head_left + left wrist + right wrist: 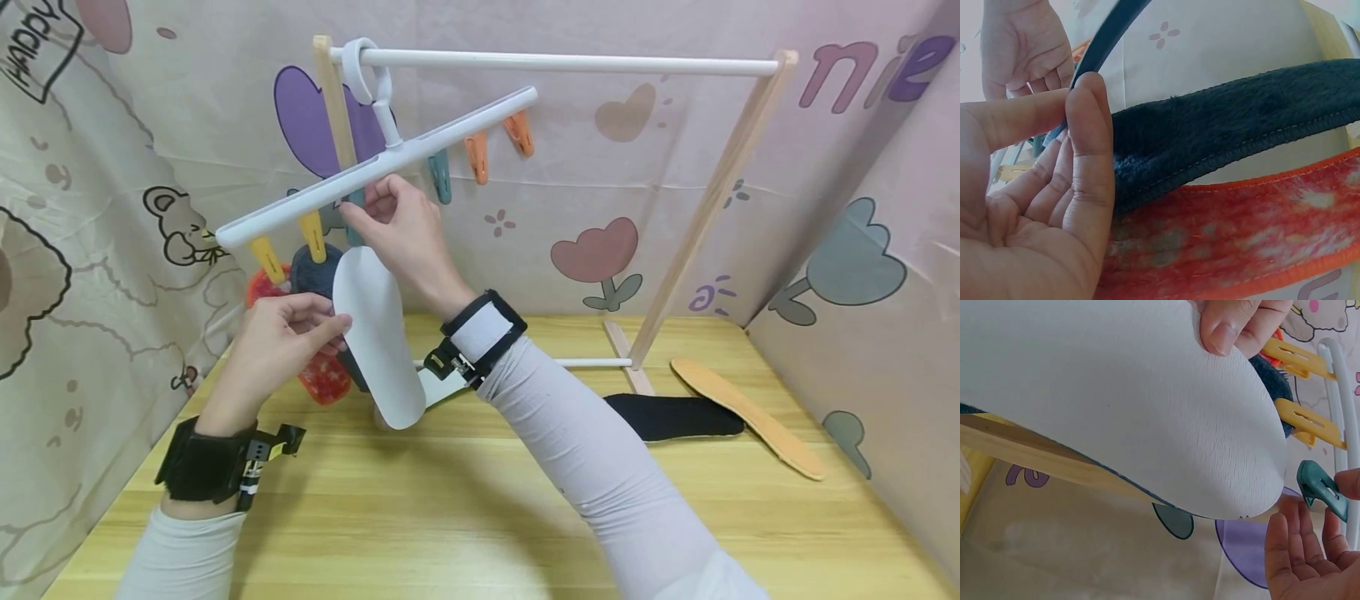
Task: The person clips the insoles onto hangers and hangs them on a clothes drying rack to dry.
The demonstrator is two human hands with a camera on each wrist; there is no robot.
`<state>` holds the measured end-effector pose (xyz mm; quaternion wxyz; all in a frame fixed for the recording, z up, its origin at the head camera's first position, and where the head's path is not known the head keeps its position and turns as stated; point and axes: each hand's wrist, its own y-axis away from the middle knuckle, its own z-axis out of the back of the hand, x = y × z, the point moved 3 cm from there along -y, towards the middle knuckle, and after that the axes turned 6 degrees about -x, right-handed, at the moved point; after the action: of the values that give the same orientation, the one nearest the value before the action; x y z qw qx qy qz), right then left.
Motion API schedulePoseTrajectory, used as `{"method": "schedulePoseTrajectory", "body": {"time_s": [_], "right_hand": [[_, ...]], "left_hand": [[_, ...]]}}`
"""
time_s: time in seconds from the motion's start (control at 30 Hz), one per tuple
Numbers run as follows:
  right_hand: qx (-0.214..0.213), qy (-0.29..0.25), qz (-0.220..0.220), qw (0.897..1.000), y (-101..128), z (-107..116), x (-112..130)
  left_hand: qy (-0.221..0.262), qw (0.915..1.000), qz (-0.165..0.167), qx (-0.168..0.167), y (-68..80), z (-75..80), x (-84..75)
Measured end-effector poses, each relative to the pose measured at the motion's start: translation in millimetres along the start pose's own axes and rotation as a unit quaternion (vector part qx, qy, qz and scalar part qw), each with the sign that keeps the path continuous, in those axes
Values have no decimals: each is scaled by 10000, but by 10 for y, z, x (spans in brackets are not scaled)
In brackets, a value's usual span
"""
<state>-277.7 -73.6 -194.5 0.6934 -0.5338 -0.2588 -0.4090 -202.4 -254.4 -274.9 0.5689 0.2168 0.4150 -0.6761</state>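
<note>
Left fingers [1091, 128] pinch the white insole [381, 346] below right fingers [362, 220] holding the teal clip [1312, 477] (insole and clip apart), so clipping seems underway, probably calling for a slight lift.

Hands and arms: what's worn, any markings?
Left hand and right hand: no gloves. Left sleeve and right sleeve: pale grey-white, snug. Left wristband: black. Right wristband: black with white panel. Left device and right device on the bands: small, black; yellow mark beside the left one.
</note>
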Motion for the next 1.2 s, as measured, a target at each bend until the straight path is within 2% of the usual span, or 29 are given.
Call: {"method": "schedulePoseTrajectory", "body": {"time_s": [0.2, 0.43, 0.83, 1.03, 1.2], "right_hand": [[52, 94, -30, 9999, 3, 43, -17], [56, 46, -33, 10000, -5, 66, -40], [101, -115, -65, 9999, -59, 87, -98], [91, -468, -160, 9987, -90, 94, -150], [250, -657, -203, 9973, -120, 100, -203]], "left_hand": [[179, 9998, -51, 56, 0, -33, -12], [228, 9995, 63, 188, 10, -71, -21], [179, 9997, 102, 109, 3, -109, -12], [179, 9998, 20, 70, -27, -132, -8], [127, 9999, 56, 78, -32, -145, -8]]}}
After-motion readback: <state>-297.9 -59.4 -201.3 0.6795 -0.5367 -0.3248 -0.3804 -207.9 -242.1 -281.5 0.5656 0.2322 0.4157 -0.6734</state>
